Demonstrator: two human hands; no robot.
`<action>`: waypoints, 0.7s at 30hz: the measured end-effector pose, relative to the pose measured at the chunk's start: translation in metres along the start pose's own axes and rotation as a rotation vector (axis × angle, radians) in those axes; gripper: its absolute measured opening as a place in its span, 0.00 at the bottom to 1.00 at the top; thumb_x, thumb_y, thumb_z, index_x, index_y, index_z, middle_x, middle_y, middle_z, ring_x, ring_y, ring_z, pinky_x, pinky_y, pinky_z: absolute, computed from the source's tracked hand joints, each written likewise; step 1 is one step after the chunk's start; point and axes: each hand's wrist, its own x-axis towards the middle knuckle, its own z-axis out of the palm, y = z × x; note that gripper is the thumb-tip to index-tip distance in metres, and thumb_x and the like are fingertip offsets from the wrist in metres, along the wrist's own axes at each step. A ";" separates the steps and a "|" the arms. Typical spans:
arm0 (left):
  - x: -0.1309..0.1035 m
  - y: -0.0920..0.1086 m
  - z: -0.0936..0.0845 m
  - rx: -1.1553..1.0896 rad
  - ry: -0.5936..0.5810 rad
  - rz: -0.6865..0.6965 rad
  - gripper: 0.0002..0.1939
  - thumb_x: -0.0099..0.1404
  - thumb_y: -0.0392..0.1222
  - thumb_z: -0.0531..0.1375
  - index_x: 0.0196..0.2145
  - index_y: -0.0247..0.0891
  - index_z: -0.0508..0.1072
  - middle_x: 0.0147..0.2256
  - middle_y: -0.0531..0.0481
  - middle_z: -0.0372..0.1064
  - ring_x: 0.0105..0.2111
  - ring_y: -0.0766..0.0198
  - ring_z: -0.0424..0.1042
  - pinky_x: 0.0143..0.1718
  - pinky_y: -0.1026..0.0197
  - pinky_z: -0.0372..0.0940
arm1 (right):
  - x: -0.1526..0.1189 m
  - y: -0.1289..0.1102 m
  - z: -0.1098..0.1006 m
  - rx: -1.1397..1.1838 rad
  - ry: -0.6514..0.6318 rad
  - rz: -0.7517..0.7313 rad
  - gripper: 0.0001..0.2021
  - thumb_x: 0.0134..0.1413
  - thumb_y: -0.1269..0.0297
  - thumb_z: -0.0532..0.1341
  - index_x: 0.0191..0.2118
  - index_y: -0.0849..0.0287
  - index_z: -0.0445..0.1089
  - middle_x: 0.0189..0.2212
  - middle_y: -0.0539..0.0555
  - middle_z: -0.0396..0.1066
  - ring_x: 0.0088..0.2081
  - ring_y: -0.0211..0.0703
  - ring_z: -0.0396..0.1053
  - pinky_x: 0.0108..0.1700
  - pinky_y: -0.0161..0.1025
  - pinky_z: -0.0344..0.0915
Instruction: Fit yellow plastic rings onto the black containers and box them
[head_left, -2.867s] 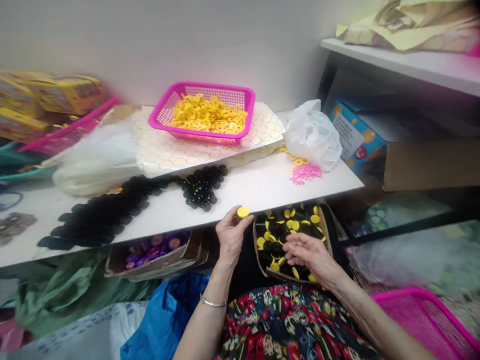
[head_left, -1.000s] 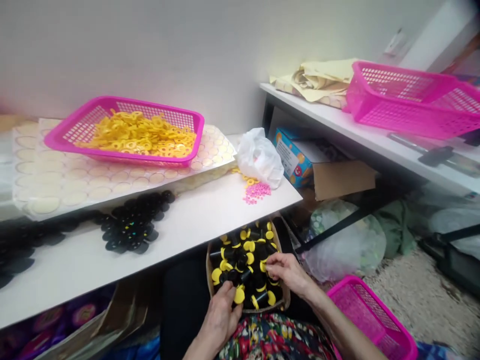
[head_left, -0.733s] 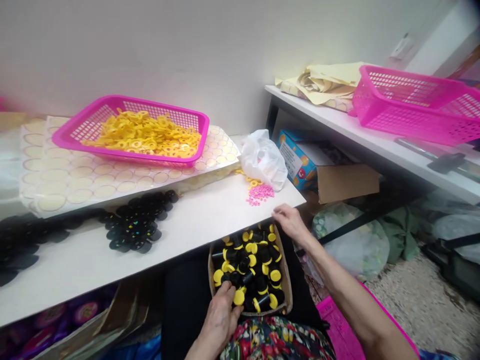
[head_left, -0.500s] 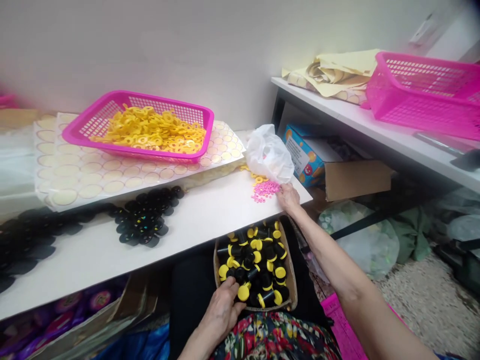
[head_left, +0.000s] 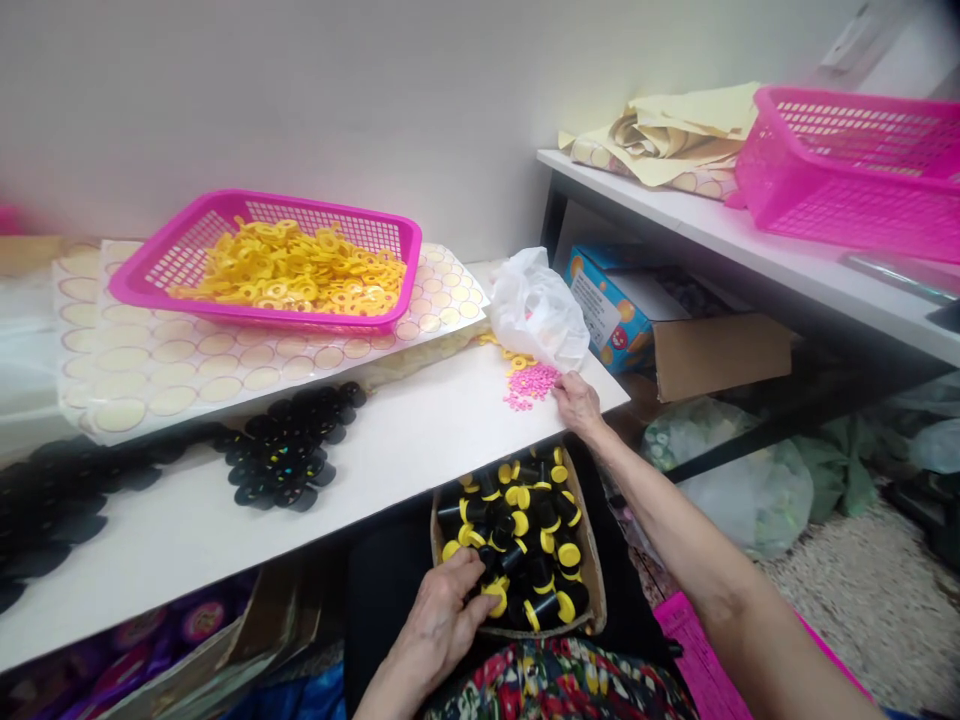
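Observation:
My left hand [head_left: 446,605] reaches into a cardboard box [head_left: 595,560] on my lap, filled with small black pots with yellow lids [head_left: 538,530]. Its fingers and thumb close around one black pot, the thumb against a yellow lid [head_left: 496,596]. On the white table [head_left: 420,430], my right hand [head_left: 579,402] has its fingertips pinched together at the right side of a small heap of pink beads [head_left: 531,384]. Whatever is between those fingertips is hidden. Just behind the beads lie yellow ring-shaped pieces [head_left: 517,360] and a white plastic bag [head_left: 541,305].
A pink basket of yellow pieces [head_left: 401,290] rests on sheets printed with circles [head_left: 187,375]. Black round pieces [head_left: 281,450] lie in clusters at the left. To the right, a side table [head_left: 675,215] carries another pink basket [head_left: 780,190], with an open carton [head_left: 720,355] beneath.
The left hand has shifted slightly up and right within the box, its thumb now at a yellow lid. The right hand stays by the beads. The view has tilted slightly.

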 end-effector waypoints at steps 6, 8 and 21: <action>0.037 0.003 -0.071 0.109 0.443 0.165 0.06 0.59 0.40 0.57 0.32 0.36 0.72 0.32 0.48 0.68 0.27 0.68 0.67 0.28 0.67 0.63 | -0.001 0.004 0.012 -0.043 0.003 -0.024 0.08 0.55 0.68 0.52 0.29 0.58 0.67 0.30 0.52 0.65 0.31 0.39 0.62 0.29 0.35 0.50; 0.059 0.002 -0.108 0.224 0.680 0.195 0.07 0.59 0.41 0.57 0.34 0.36 0.72 0.36 0.46 0.69 0.26 0.68 0.67 0.27 0.67 0.63 | -0.001 0.004 0.016 -0.064 0.006 -0.039 0.08 0.55 0.69 0.51 0.31 0.58 0.67 0.31 0.52 0.65 0.30 0.39 0.61 0.28 0.35 0.48; 0.171 0.004 -0.350 0.713 0.955 -0.478 0.09 0.48 0.33 0.58 0.30 0.28 0.71 0.33 0.36 0.68 0.38 0.48 0.66 0.38 0.50 0.60 | -0.004 0.009 0.019 -0.129 0.040 -0.082 0.10 0.55 0.70 0.51 0.33 0.58 0.69 0.30 0.54 0.63 0.27 0.39 0.59 0.26 0.36 0.46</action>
